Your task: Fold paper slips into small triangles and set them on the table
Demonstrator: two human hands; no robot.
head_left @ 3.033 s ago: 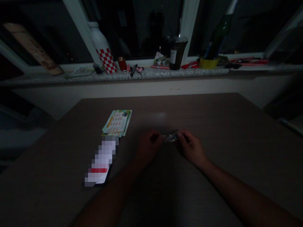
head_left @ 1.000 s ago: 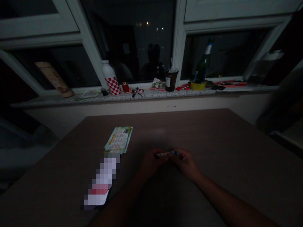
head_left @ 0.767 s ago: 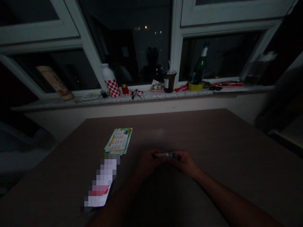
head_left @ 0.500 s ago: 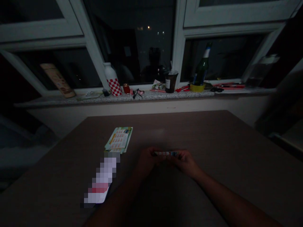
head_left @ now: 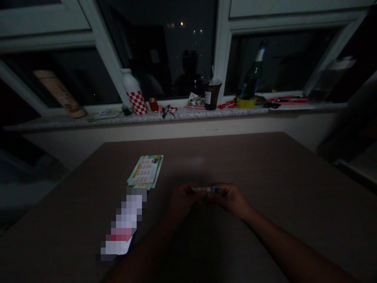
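Over the middle of the dark wooden table (head_left: 250,165), both hands grip one narrow printed strip of folded paper (head_left: 207,189). My left hand (head_left: 183,199) is closed on its left end, thumb along the near side. The right end is pinched by my right hand (head_left: 231,199), its thumb also at the near edge. Only the strip's thin patterned face shows; dim light hides the rest. To the left lies a small stack of printed leaflets (head_left: 145,171), touching a blurred-out phone-like object (head_left: 126,224) with a pale, lit surface.
Behind the table, a granite windowsill (head_left: 182,114) holds a checkered white bottle (head_left: 135,94), a tan tumbler (head_left: 60,94), a small red jar (head_left: 153,104), a drink cup with straw (head_left: 212,95), a green bottle (head_left: 252,78) in yellow tape (head_left: 246,103), and a clear jug (head_left: 331,78).
The view has tilted and shifted slightly, so the sill sits higher in the picture. Both hands keep hold of the paper strip, which has tipped a little.
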